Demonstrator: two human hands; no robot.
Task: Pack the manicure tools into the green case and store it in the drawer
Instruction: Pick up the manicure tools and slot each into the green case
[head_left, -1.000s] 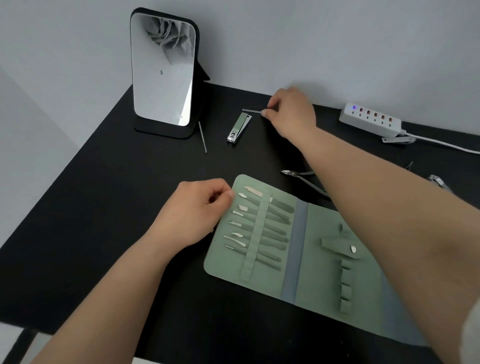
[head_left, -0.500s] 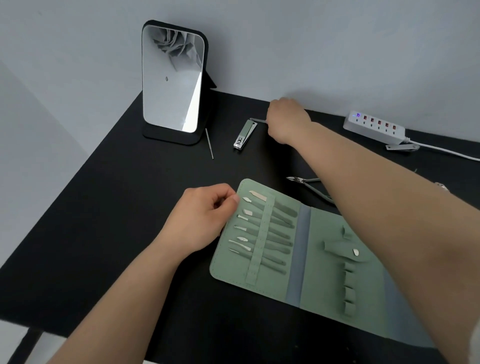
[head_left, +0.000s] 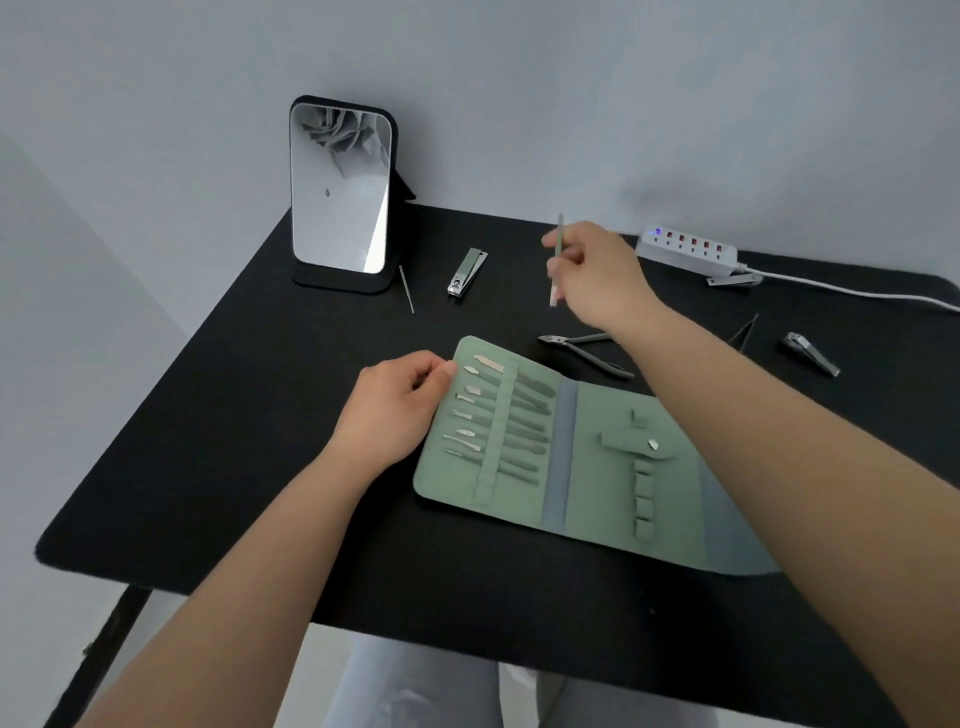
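Observation:
The green case lies unfolded on the black table, with several slim tools tucked under the strap of its left panel. My left hand pinches the case's upper left corner. Above the table behind the case, my right hand holds a thin green-handled tool almost upright. Loose on the table lie a nail clipper, a thin metal pick, cuticle nippers, dark tweezers and a second clipper.
A standing mirror sits at the back left. At the back right, by the wall, a white power strip trails its cable to the right, with a small metal clipper beside it. Below the table's front edge are my legs.
My right hand has picked the thin green-handled tool off the table at the back and lifted it toward me. My left hand stays on the case corner.

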